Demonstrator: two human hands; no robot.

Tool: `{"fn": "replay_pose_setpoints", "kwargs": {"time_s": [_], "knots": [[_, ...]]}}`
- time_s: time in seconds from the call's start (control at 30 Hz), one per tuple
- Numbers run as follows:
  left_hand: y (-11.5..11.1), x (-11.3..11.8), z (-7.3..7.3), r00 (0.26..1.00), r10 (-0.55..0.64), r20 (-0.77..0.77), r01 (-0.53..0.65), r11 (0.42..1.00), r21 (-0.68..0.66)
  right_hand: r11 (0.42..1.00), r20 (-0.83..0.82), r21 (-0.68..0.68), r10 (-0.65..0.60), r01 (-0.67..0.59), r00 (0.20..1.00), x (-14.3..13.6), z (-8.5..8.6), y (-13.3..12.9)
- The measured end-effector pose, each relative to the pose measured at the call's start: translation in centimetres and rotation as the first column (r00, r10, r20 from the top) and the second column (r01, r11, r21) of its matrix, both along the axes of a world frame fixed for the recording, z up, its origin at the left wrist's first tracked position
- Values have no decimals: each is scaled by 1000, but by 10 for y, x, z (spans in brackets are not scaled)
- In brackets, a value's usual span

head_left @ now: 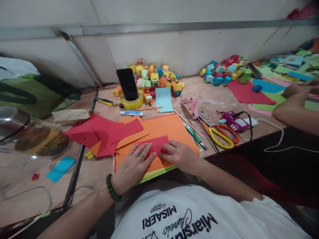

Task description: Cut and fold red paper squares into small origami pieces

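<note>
A small piece of red paper [159, 143] lies on a larger orange sheet [171, 124] in front of me. My left hand [134, 162], with a ring and a dark green bead bracelet, holds its left side, fingers bent over the paper and thumb at the near edge. My right hand [180, 155] grips the right side, its fingers curled and their tips at the near edge. The two thumbs are close together. Yellow and green sheets [157, 173] show beneath the orange one. More red paper pieces [104, 131] overlap the stack on the left.
Folded paper cubes [154, 78] are heaped behind a phone [127, 84] standing in a tape roll [132, 100]. To the right are a cutter [195, 136], a pink glue gun [192, 107], scissors [220, 134] and a purple power adapter [234, 121]. Another person's hand [294, 99] is at far right; a glass jar [37, 136] stands left.
</note>
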State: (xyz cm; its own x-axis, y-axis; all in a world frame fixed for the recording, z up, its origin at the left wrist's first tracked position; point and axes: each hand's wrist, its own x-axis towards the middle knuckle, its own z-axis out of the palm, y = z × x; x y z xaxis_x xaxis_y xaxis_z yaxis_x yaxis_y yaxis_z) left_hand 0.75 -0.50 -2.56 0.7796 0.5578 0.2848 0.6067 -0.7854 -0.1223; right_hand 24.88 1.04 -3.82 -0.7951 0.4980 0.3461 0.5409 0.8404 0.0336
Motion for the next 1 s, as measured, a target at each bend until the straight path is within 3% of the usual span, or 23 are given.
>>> {"fn": "replay_pose_setpoints", "kwargs": {"time_s": [0.13, 0.27, 0.33, 0.43, 0.5, 0.57, 0.63, 0.7, 0.8, 0.9, 1.0], "knots": [[-8, -15, 13, 1000, 5, -1, -5, 1000, 3, 996, 3, -43, -79, 79, 997, 21, -9, -5], [-12, -36, 13, 985, 153, 82, -141, 981, -135, 991, -80, -45, -130, 127, 988, 34, -8, -10], [-8, -41, 7, 939, 299, 168, -252, 934, -254, 990, -110, -30, -138, 135, 984, 33, -6, -13], [6, -39, -2, 811, 514, 278, -360, 814, -455, 989, -134, -19, -150, 149, 979, 28, -5, -15], [14, -32, -2, 740, 591, 322, -329, 735, -593, 988, -144, -15, -157, 157, 977, 25, -7, -16], [17, -24, 5, 701, 612, 366, -264, 700, -663, 987, -159, -23, -163, 161, 974, 25, -9, -17], [13, -17, 17, 692, 572, 440, -238, 756, -609, 982, -211, -48, -190, 184, 959, 25, -8, -19], [4, -10, 29, 721, 465, 513, -273, 872, -406, 971, -328, -29, -234, 238, 915, 23, -1, -22], [-9, 2, 34, 887, 183, 425, -184, 982, -37, 935, -479, 140, -224, 325, 849, 15, 18, -28], [-14, 18, 25, 976, -43, 212, 10, 988, 151, 914, -421, 266, -177, 308, 890, 6, 30, -28], [-10, 33, 17, 989, -55, 134, 31, 983, 180, 954, -334, 230, -107, 191, 936, 2, 21, -18]]}}
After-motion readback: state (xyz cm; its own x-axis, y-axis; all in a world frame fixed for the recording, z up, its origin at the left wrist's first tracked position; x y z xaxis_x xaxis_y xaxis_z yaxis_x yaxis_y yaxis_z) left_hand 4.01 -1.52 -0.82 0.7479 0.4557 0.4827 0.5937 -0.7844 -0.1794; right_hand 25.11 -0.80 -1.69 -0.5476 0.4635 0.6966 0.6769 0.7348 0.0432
